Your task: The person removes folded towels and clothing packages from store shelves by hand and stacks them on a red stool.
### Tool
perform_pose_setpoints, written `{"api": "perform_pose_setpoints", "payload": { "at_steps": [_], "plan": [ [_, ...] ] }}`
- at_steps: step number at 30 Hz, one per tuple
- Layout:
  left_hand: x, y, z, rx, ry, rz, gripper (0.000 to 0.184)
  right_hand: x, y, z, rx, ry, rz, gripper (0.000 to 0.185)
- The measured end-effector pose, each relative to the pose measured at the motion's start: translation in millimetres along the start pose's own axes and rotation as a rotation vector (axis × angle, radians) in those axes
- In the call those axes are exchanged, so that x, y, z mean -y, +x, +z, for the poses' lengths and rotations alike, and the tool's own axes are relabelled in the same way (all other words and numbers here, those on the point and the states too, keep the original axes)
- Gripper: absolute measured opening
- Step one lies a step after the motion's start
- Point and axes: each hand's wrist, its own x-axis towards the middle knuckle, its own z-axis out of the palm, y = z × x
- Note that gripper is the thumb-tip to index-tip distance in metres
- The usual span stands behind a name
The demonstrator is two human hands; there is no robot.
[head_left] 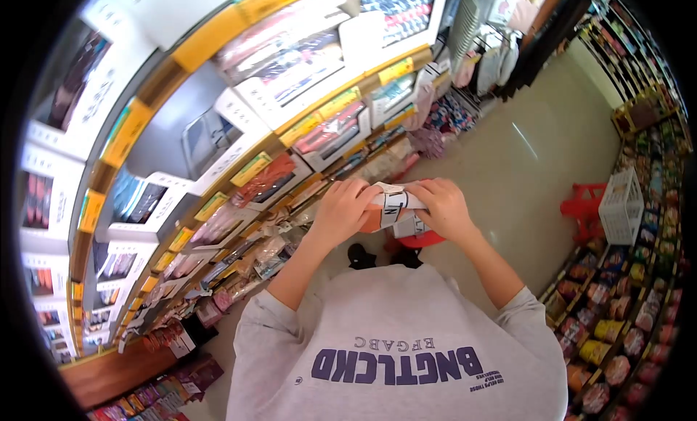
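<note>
My left hand (347,212) grips the left end of a small white package with black lettering and an orange side (392,203), its fingers curled over the top. On the package's other end my right hand (444,209) is closed, thumb and fingers around the edge. I hold it in front of my chest, above the floor. Just beneath it, a red surface (421,239) shows in part, with another white printed item (411,227) over it. My hands hide much of the package, so its exact kind cannot be made out.
Shelves with white display boxes (239,123) of wrapped goods and yellow price tags line my left. Along the right runs a rack of colourful packaged goods (617,327). A white basket (621,207) stands beside a red stool (581,209). Hanging goods (501,51) are farther ahead.
</note>
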Motion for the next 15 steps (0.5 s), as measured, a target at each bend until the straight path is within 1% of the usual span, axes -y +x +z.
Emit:
{"api": "perform_pose_setpoints", "payload": {
  "at_steps": [3,4,5,6,9,10,12,14,15],
  "plan": [
    [0.9,3.2,46.7,0.108,-0.092,-0.026,0.039,-20.8,-33.3,14.8,0.082,0.03,0.117,0.031],
    [1.7,1.2,65.2,0.15,-0.136,-0.056,0.041,-27.2,-44.9,20.4,0.155,0.041,0.168,0.031],
    [1.5,-2.8,81.4,0.242,-0.156,-0.103,0.041,-33.7,-55.5,26.8,0.227,0.053,0.216,0.03],
    [2.5,-7.1,98.5,0.256,-0.17,-0.104,0.041,-41.0,-66.8,34.6,0.238,0.057,0.231,0.03],
    [6.9,-19.8,146.7,0.389,-0.25,-0.117,0.035,-62.9,-97.5,61.4,0.338,0.072,0.29,0.03],
    [8.2,-20.1,158.1,0.398,-0.263,-0.126,0.035,-70.4,-105.6,69.8,0.373,0.071,0.301,0.029],
    [14.3,-16.1,178.3,0.462,-0.224,-0.105,0.029,-86.2,-118.1,86.4,0.422,0.078,0.31,0.029],
    [21.0,-6.3,193.6,0.46,-0.2,-0.108,0.029,-106.2,-120.2,101.5,0.474,0.114,0.382,0.03],
    [24.3,-0.3,200.3,0.451,-0.168,-0.098,0.03,-113.7,-115.9,102.4,0.484,0.121,0.382,0.03]
  ]
}}
